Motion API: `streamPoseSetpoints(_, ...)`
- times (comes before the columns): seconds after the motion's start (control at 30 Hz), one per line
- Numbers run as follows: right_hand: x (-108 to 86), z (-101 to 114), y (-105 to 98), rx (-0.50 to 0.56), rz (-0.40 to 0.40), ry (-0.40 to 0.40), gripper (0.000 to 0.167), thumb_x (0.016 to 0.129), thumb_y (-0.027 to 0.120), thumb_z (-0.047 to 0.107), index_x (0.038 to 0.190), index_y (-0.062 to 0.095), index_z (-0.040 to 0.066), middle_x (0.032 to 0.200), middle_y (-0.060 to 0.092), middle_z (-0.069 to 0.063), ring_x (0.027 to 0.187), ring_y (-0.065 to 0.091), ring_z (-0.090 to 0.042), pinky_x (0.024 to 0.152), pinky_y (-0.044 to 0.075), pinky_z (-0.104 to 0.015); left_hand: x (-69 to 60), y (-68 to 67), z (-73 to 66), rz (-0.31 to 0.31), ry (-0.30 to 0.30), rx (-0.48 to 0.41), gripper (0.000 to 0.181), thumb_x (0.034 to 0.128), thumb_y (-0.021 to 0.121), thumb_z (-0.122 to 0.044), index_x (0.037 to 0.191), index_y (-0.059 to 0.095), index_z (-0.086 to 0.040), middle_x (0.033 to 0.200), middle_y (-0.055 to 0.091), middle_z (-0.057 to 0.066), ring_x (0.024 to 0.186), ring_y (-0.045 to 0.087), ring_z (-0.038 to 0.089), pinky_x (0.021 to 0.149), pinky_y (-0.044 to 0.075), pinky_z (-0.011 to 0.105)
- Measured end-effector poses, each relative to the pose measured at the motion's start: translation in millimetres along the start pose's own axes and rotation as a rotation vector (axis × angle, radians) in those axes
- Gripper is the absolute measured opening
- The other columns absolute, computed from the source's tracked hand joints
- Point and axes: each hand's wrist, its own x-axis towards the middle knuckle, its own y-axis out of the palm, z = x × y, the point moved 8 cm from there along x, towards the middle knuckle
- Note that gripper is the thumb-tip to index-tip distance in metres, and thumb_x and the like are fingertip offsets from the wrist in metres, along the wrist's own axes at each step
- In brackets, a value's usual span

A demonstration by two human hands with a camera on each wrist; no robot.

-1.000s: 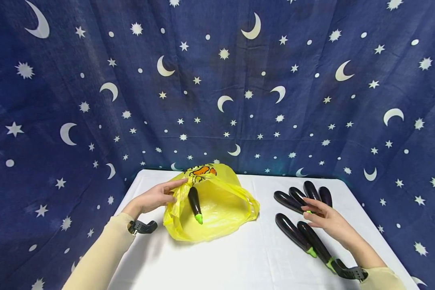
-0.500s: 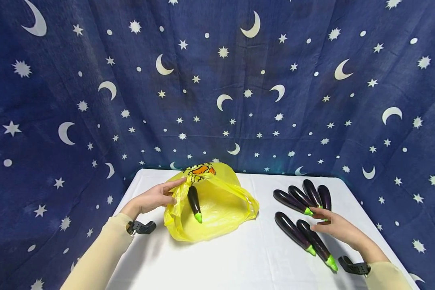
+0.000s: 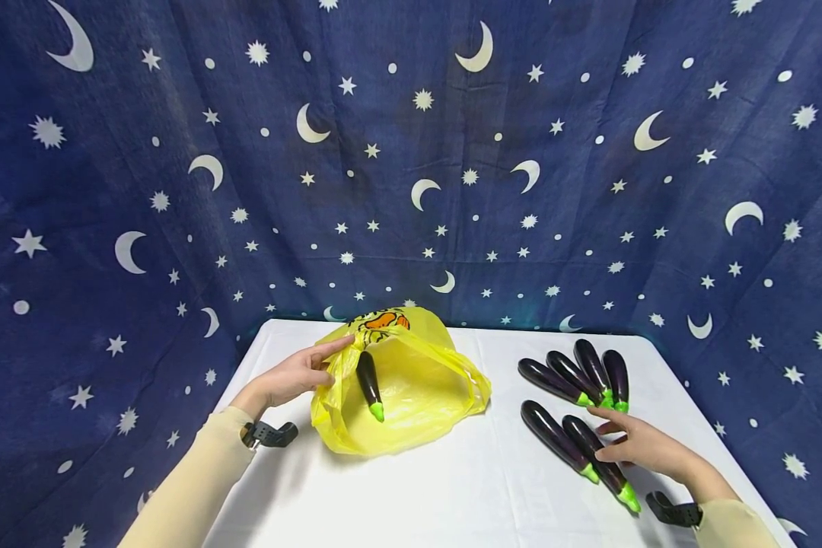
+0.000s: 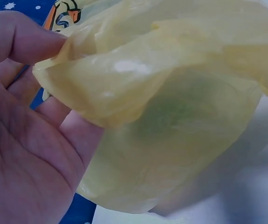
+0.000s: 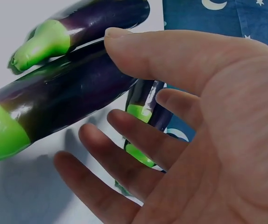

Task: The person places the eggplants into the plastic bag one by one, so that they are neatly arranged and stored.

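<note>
Eggplants (image 3: 553, 434), seven; yellow bag (image 3: 418, 415), one

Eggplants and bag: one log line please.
left hand: holds yellow bag rim; right hand: at eggplant pair, contact unclear; inside bag: one eggplant; beyond: four eggplants

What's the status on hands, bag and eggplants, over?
Left hand pinches yellow bag. Right hand by front-right eggplant, not gripping. One eggplant inside, six outside. No obstruction visible.

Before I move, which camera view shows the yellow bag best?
The head view: nearly the whole open yellow bag and the eggplant inside are visible. The left wrist view has only a cropped close-up; the right wrist view shows none of it.
</note>
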Motion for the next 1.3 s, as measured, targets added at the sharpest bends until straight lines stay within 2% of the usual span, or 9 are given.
streamPoseSetpoints(0.2, -0.7, -6, 2, 0.007, 0.034, 0.004, 0.089, 0.09, 0.076, 0.017, 0.158, 0.024, -0.005, 0.134, 0.053, -0.033, 0.111, 0.062, -0.038, 0.08, 0.056, -0.05, 1.4, 0.4, 0.3, 0.024, -0.001, -0.025, 0.085, 0.0896, 0.056, 0.009, 0.164, 0.025, -0.018, 0.168, 0.017, 0.012, 0.121, 0.054, 0.027, 0.092, 0.054, 0.035)
streamPoseSetpoints(0.4, -2.9, -10, 4, 0.04, 0.065, -0.021, 0.086, 0.09, 0.073, 0.011, 0.157, 0.023, -0.009, 0.131, 0.052, -0.034, 0.103, 0.062, -0.033, 0.078, 0.055, -0.048, 2.5, -1.9, -0.3, 0.019, -0.011, -0.028, 0.084, 0.0898, 0.056, 0.009, 0.164, 0.026, -0.018, 0.167, 0.02, 0.012, 0.118, 0.056, 0.024, 0.092, 0.054, 0.034)
streamPoseSetpoints(0.7, 0.8, -17, 5, 0.068, 0.053, -0.015, 0.084, 0.089, 0.072, 0.005, 0.156, 0.024, -0.008, 0.125, 0.052, -0.026, 0.094, 0.062, -0.029, 0.073, 0.057, -0.044, 3.3, -2.7, -0.4, 0.018, -0.004, -0.018, 0.083, 0.0906, 0.057, 0.008, 0.164, 0.026, -0.016, 0.166, 0.022, 0.014, 0.118, 0.057, 0.021, 0.093, 0.054, 0.035)
streamPoseSetpoints(0.9, 2.3, -14, 7, 0.081, 0.059, -0.018, 0.086, 0.089, 0.073, 0.005, 0.157, 0.022, -0.007, 0.125, 0.05, -0.027, 0.084, 0.059, -0.028, 0.068, 0.055, -0.042, 2.0, -4.9, 2.9, 0.009, -0.006, -0.009, 0.083, 0.0911, 0.057, 0.008, 0.164, 0.026, -0.015, 0.166, 0.022, 0.014, 0.116, 0.057, 0.02, 0.092, 0.054, 0.034)
streamPoseSetpoints(1.1, 3.7, -14, 7, 0.082, 0.053, 0.0, 0.086, 0.087, 0.075, 0.006, 0.157, 0.025, -0.006, 0.123, 0.05, -0.026, 0.085, 0.059, -0.028, 0.068, 0.056, -0.042, 1.0, -4.9, 4.5, -0.005, -0.011, -0.005, 0.082, 0.0915, 0.057, 0.008, 0.164, 0.026, -0.015, 0.166, 0.024, 0.015, 0.114, 0.057, 0.021, 0.09, 0.056, 0.034)
streamPoseSetpoints(1.3, 2.4, -15, 7, 0.103, 0.076, -0.018, 0.084, 0.087, 0.074, 0.004, 0.155, 0.027, -0.007, 0.118, 0.051, -0.025, 0.083, 0.059, -0.028, 0.067, 0.056, -0.043, 3.2, -3.9, 4.5, 0.0, -0.009, -0.009, 0.081, 0.0923, 0.057, 0.008, 0.164, 0.027, -0.016, 0.165, 0.024, 0.015, 0.114, 0.058, 0.022, 0.09, 0.056, 0.035)
